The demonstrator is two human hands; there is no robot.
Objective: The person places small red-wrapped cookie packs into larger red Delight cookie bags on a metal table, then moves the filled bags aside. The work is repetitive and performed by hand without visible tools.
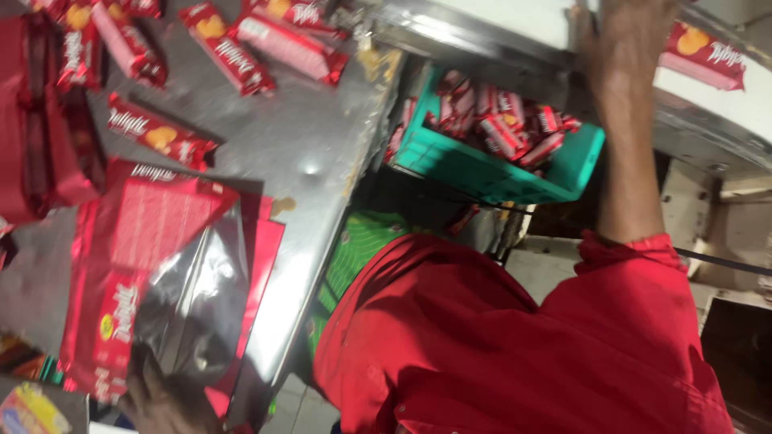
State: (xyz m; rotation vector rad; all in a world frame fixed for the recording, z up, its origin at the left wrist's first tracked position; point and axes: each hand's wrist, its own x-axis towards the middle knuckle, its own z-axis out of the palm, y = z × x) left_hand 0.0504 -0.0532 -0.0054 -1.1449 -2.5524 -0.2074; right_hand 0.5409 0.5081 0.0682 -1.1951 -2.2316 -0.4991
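Gathering biscuit packs for bagging: right hand (619,36), upper right, flat on conveyor (515,20), fingers seemingly spread; left hand (161,394), lower left, pinching red pouch (145,265). Next, probably grasping pack (704,56).

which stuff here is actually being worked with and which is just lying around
In use: left hand on the stack of red-and-clear pouches; right hand on the white belt, beside a red packet.
Lying about: loose red packets on the steel table; teal crate of packets.
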